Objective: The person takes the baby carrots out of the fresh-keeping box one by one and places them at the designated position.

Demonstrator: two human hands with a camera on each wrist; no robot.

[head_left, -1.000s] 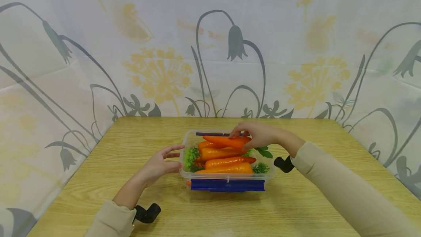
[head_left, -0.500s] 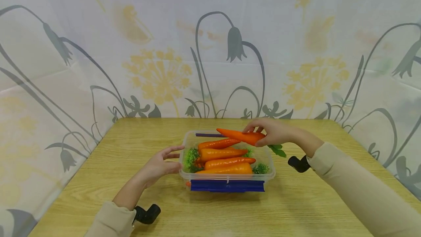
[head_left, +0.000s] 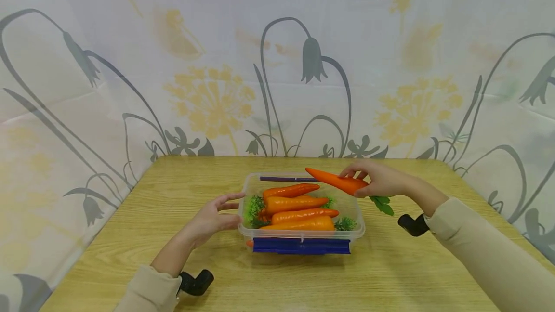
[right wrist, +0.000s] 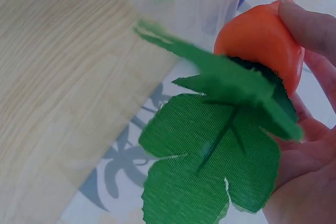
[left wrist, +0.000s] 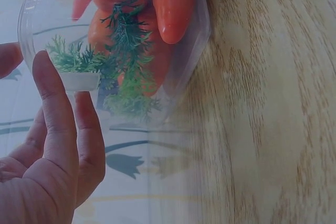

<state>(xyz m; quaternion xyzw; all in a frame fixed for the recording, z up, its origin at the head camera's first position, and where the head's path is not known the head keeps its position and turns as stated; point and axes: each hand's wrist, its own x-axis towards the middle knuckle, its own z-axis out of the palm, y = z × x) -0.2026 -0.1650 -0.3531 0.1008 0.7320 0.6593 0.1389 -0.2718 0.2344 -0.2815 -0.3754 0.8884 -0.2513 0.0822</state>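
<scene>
A clear plastic container (head_left: 357, 227) holds several orange carrots (head_left: 299, 203) and bits of green foliage (left wrist: 126, 30). My right hand (head_left: 381, 178) pinches a carrot (head_left: 334, 180) near its thick end, over the container's far right corner, with the pointed tip up and to the left. Broad green leaves (right wrist: 210, 145) hang from this carrot's thick end in the right wrist view. My left hand (head_left: 215, 214) is at the container's left side, its extended fingertips (left wrist: 47, 77) right at the wall and rim.
A blue latch flap (head_left: 301, 246) hangs on the container's front, and another blue strip (head_left: 286, 179) runs along its back. The container stands on a wooden table (head_left: 173, 196). Behind the table rises a flower-printed cloth (head_left: 208, 37).
My right hand has lifted the carrot from the pile and carried it right, toward the container's right edge. The left hand has stayed at the left side.
</scene>
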